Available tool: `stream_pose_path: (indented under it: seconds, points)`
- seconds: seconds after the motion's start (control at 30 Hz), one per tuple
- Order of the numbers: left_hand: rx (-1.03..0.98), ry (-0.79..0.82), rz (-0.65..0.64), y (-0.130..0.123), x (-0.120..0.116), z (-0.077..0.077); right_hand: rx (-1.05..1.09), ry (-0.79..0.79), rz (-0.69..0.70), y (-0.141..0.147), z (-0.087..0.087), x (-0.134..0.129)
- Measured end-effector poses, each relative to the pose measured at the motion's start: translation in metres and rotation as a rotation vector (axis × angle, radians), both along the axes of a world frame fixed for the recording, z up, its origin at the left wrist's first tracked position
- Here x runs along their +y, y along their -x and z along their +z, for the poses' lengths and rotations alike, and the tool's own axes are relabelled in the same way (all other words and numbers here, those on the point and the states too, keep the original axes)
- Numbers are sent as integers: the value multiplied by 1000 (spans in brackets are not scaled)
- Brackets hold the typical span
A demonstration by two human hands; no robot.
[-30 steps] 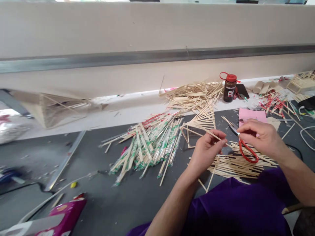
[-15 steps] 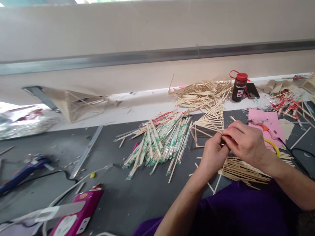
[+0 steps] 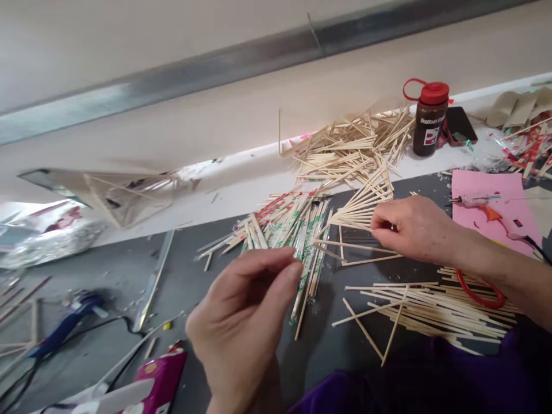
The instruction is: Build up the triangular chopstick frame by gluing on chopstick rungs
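My right hand [image 3: 416, 230] has its fingers closed on the edge of a fan-like frame of thin wooden sticks [image 3: 356, 213], with the pinch itself partly hidden. The frame stands on the dark tabletop, its open lower part to the left of the hand. Raised in front of the table is my left hand [image 3: 248, 313], thumb and forefinger tips pressed together; whatever is between them is too small to make out. Behind those fingertips lie paired chopsticks in clear wrappers with green print [image 3: 304, 253]. Loose thin sticks [image 3: 431, 305] are spread below my right hand.
A pink hot glue gun [image 3: 489, 213] rests on pink paper [image 3: 468, 181]. A red-capped bottle [image 3: 431, 123] and a phone [image 3: 461, 126] stand by a pile of sticks [image 3: 340, 155]. To the left are a blue glue gun [image 3: 69, 322], cables and a magenta power strip [image 3: 161, 371].
My left hand has come away from the right hand and moved left and nearer the camera. The right hand stays at the stick frame. The view has tilted and shifted.
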State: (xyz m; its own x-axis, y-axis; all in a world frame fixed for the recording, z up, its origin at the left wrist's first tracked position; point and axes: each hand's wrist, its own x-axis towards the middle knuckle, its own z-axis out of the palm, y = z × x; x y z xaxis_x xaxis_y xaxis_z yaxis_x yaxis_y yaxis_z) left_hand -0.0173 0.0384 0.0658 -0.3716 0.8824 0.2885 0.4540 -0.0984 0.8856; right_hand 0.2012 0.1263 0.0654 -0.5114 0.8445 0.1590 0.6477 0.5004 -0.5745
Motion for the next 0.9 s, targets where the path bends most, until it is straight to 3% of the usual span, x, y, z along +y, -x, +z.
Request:
stream_pose_path:
  seconds: [0.13,0.3,0.9]
  points:
    - [-27,87,-100,16,23,-23,-72,7,87,8,-12,14]
    - [-54,186,-153,15,32,-42,-104,-8,142,15,-20,21]
    - [63,142,-86,6,40,-64,-229,46,142,30,-21,22]
